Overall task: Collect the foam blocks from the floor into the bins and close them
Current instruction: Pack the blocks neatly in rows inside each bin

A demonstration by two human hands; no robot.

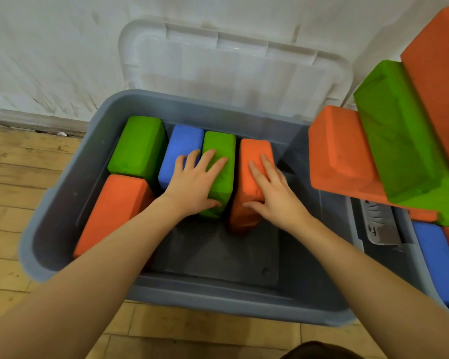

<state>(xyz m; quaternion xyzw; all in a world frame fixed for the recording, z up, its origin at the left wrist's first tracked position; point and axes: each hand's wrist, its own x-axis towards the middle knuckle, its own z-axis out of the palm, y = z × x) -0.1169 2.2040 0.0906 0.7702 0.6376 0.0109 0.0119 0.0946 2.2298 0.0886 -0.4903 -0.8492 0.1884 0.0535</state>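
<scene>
A grey bin [62, 203] stands open on the floor, its clear lid [231, 71] leaning back against the wall. Inside, a green block [138, 143] and an orange block [112, 211] lie at the left. A blue block [184, 143], a narrow green block [222, 149] and an orange block [253, 156] stand on edge in the middle. My left hand [195, 185] lies flat across the blue and narrow green blocks, fingers spread. My right hand [272, 193] grips the top of the middle orange block, thumb on its left face.
A second bin [384, 229] at the right is heaped with orange [340, 151], green [399, 130] and blue [436, 257] blocks rising above its rim. A white wall runs behind. Wooden floor [13, 177] lies left and in front. The grey bin's right and front floor is bare.
</scene>
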